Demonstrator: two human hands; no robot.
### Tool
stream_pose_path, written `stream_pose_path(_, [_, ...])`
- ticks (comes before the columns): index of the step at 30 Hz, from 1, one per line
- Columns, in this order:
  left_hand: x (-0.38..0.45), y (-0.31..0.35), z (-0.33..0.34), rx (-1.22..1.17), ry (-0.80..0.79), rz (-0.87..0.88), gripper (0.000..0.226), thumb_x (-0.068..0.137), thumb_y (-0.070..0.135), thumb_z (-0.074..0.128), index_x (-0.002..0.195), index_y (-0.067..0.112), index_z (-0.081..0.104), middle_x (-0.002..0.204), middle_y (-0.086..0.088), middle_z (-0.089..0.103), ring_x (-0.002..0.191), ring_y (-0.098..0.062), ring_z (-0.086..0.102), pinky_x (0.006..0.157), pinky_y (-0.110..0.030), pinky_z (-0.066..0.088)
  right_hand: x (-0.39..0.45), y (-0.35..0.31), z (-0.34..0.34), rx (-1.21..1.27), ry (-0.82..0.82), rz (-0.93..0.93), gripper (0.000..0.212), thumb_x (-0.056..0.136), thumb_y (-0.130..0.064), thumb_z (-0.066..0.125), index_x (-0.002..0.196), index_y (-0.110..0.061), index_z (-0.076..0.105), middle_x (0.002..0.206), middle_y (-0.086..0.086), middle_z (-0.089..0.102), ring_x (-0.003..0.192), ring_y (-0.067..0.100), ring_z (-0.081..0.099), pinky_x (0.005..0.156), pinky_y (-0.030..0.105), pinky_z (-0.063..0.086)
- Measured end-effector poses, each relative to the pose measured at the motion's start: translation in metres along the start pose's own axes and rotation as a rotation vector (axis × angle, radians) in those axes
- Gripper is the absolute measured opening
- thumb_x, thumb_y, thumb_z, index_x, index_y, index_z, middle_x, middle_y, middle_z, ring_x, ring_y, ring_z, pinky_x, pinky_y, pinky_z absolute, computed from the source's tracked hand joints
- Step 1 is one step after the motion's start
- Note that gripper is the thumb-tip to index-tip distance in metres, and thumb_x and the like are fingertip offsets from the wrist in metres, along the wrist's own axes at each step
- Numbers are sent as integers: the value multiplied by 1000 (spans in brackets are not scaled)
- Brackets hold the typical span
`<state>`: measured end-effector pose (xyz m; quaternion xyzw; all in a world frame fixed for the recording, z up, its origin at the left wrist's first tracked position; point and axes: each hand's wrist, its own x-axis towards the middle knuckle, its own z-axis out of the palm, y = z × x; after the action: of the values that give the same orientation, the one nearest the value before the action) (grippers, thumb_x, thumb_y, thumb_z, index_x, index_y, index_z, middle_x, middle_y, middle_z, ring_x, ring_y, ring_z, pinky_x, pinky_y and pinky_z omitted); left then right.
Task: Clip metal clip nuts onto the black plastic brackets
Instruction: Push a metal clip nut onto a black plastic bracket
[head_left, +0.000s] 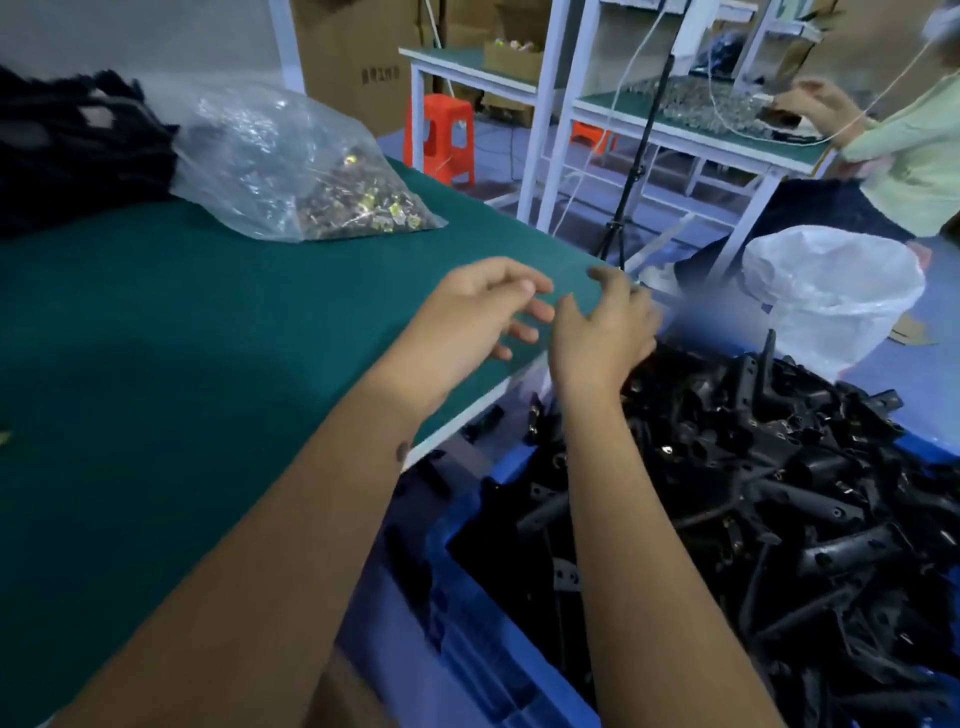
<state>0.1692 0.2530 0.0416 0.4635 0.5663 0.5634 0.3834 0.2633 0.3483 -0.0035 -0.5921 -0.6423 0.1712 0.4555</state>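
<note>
A blue crate (483, 660) to the right of the table is heaped with black plastic brackets (779, 499), some showing metal clips. A clear plastic bag of metal clip nuts (332, 187) lies at the back of the green table (156, 364). My left hand (483, 312) hovers over the table's right edge with fingers spread and nothing in it. My right hand (602, 327) is just beside it, above the gap between table and crate, fingers loosely bent and empty. A dark pile of brackets (72, 150) sits at the table's back left.
A white bag-lined bin (831, 291) stands beyond the crate. Another person (904, 135) works at a second green bench (701, 130) at the back right. A red stool (441, 135), a tripod stand (634, 182) and cardboard boxes (358, 62) are behind the table.
</note>
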Motion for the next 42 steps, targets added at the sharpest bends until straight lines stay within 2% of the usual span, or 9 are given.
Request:
stream_pose_path(9, [-50, -16, -151, -10, 660, 77, 34, 95, -6, 40, 78, 15, 61, 66, 2, 55, 47, 5, 50, 46, -8, 38, -95, -158, 111, 114, -477, -521, 37, 89, -22, 56, 125, -20, 59, 131, 6, 51, 124, 29, 38, 97, 37, 26])
stream_pose_path(14, [-100, -28, -229, 54, 925, 74, 32, 95, -4, 42, 79, 16, 62, 71, -1, 58, 57, -3, 55, 50, -12, 42, -155, -212, 157, 137, -683, -720, 35, 91, -25, 54, 126, -20, 59, 126, 7, 56, 119, 28, 45, 97, 39, 31])
stream_pose_path(21, [-162, -53, -312, -36, 1482, 77, 29, 97, 2, 42, 80, 20, 58, 70, 4, 55, 57, -5, 48, 54, -19, 40, -217, -240, 203, 233, -1005, -675, 34, 93, -26, 50, 126, -28, 55, 125, -3, 53, 119, 20, 45, 104, 42, 37])
stream_pose_path(24, [-163, -64, -326, 72, 1505, -1, 28, 97, 9, 46, 81, 29, 57, 77, 7, 57, 63, -6, 49, 62, -26, 40, -224, -246, 219, 177, -998, -729, 34, 94, -29, 51, 127, -31, 56, 122, -4, 55, 117, 21, 47, 100, 39, 32])
stream_pose_path(27, [-150, -69, -336, 412, 1327, -129, 24, 95, 17, 49, 94, 34, 67, 101, 6, 65, 100, -21, 59, 84, -39, 50, -222, -252, 231, 116, -996, -728, 35, 93, -35, 51, 127, -36, 57, 126, -4, 55, 121, 22, 43, 96, 39, 28])
stream_pose_path(31, [-137, -70, -342, 764, 1069, -417, 33, 95, 34, 48, 120, 45, 66, 139, 10, 56, 136, -23, 41, 112, -46, 31, -220, -254, 240, 33, -997, -742, 37, 92, -39, 48, 128, -36, 58, 132, -1, 50, 123, 23, 40, 96, 39, 28])
stream_pose_path(34, [-138, -73, -343, 742, 1107, -322, 30, 94, 26, 54, 115, 39, 72, 132, 8, 61, 126, -20, 49, 108, -38, 35, -220, -257, 242, 40, -992, -715, 34, 92, -43, 45, 122, -40, 61, 128, -2, 51, 119, 23, 42, 89, 36, 26])
stream_pose_path(39, [-143, -71, -343, 534, 1143, -85, 31, 86, 0, 68, 100, 26, 76, 111, 12, 57, 96, 5, 52, 80, 5, 33, -219, -255, 235, 267, -1057, -566, 27, 96, -49, 43, 100, -37, 66, 105, -10, 64, 109, 17, 50, 89, 37, 30])
stream_pose_path(42, [-142, -67, -339, 490, 1143, 4, 40, 84, -6, 68, 84, 34, 73, 108, 14, 58, 101, 6, 54, 86, 1, 38, -216, -253, 228, 582, -1110, -331, 39, 94, -45, 55, 79, -8, 58, 61, -11, 51, 63, 2, 49, 71, 32, 40])
